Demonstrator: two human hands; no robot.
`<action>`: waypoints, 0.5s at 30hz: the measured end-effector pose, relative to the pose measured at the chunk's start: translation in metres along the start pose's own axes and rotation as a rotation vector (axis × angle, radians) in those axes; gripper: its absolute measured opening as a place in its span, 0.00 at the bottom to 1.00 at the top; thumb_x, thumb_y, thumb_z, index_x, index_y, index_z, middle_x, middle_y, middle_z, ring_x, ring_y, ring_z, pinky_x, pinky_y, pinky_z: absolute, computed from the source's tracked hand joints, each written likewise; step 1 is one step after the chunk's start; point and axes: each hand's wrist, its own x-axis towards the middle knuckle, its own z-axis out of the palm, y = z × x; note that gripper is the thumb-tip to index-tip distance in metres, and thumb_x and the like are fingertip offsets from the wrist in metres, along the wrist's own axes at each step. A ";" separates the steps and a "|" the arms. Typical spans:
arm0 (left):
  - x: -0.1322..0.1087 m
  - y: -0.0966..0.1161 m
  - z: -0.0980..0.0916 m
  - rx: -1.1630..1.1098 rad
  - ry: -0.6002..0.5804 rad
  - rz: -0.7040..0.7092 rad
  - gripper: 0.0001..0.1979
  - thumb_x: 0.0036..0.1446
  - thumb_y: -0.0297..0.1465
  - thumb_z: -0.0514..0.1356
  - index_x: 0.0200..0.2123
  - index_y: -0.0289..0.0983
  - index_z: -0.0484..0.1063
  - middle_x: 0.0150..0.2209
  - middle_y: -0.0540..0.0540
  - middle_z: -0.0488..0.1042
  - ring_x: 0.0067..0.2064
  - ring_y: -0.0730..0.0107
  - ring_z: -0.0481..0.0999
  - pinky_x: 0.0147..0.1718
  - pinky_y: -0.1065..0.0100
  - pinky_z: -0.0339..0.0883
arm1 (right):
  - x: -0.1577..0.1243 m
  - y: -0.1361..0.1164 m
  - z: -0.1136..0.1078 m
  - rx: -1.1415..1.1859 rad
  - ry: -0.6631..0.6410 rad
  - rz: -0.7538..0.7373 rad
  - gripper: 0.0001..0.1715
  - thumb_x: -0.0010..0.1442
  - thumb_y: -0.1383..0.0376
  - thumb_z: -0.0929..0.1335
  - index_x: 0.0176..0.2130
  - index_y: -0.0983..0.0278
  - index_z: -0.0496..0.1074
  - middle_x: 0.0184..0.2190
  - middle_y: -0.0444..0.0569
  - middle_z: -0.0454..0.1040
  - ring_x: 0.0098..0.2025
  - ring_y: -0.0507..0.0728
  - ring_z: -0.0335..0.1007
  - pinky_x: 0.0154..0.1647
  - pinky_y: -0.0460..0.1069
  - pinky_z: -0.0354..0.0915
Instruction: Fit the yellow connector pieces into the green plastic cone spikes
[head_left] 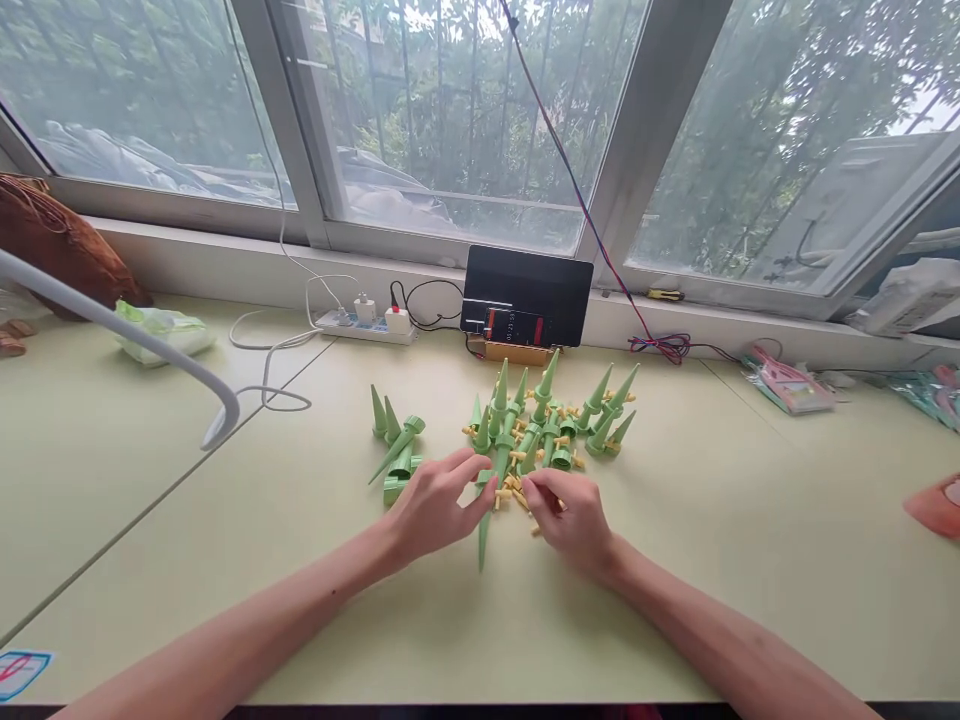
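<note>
My left hand (pixel 442 500) has its thumb and fingers closed round the wide end of a green plant watering spike (pixel 483 540), whose point is turned down toward me. Just to the right, my right hand (pixel 574 515) is pinched shut beside small yellow valve pieces (pixel 516 488); what lies between its fingertips is hidden. Beyond both hands stands a cluster of green spikes (pixel 504 400), many upright on their wide ends with yellow valves among them. Left of my left hand is a smaller group of green spikes (pixel 405 440), some standing and some lying down.
Behind the spikes a black tablet (pixel 529 285) leans on a stand with a phone (pixel 514 327) before it. A power strip (pixel 367 325) with cables lies left of it. A white curved arm (pixel 150 345) reaches in from the left. A pink packet (pixel 787 380) is at right.
</note>
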 end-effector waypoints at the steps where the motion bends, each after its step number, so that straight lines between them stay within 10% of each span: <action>1: 0.000 0.000 -0.001 0.025 -0.033 -0.025 0.06 0.62 0.32 0.55 0.35 0.39 0.71 0.26 0.50 0.72 0.18 0.76 0.63 0.20 0.70 0.60 | 0.000 0.000 0.001 0.001 -0.009 0.007 0.15 0.67 0.66 0.63 0.28 0.64 0.69 0.17 0.41 0.62 0.18 0.48 0.53 0.20 0.45 0.54; 8: -0.003 0.002 0.005 0.077 -0.285 -0.185 0.09 0.62 0.36 0.56 0.40 0.39 0.72 0.22 0.51 0.72 0.23 0.65 0.73 0.24 0.66 0.64 | -0.003 0.001 0.006 -0.010 -0.089 0.046 0.07 0.65 0.70 0.65 0.35 0.65 0.72 0.27 0.46 0.72 0.23 0.50 0.62 0.26 0.45 0.61; 15: -0.003 0.005 0.006 0.002 -0.261 -0.238 0.06 0.63 0.34 0.54 0.39 0.40 0.69 0.21 0.53 0.70 0.21 0.66 0.70 0.23 0.67 0.63 | 0.001 0.001 0.005 -0.026 -0.150 0.072 0.07 0.65 0.69 0.65 0.39 0.65 0.74 0.33 0.48 0.74 0.25 0.50 0.64 0.28 0.45 0.62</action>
